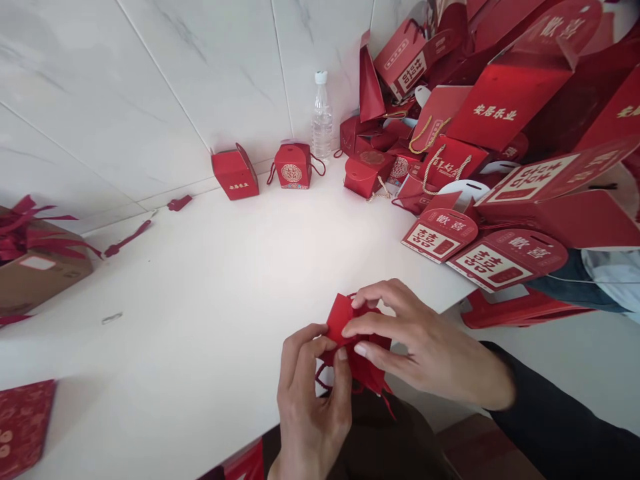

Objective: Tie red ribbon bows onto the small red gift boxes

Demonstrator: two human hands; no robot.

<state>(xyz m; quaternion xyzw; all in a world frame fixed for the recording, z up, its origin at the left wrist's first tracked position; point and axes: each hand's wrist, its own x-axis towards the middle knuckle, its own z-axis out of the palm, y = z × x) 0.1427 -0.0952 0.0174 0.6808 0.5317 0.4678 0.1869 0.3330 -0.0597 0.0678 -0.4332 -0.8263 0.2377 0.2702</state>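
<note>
A small red paper box with dark red cords is at the table's front edge, between my two hands. My left hand grips its near left side, with the thumb and fingers pinched on the paper. My right hand reaches over the box from the right, fingers spread, their tips touching the red flaps. The inside of the box is mostly hidden by my fingers.
Many red gift boxes are heaped at the right. Two small boxes and a plastic bottle stand by the wall. A brown carton with ribbons and a red patterned box are at the left.
</note>
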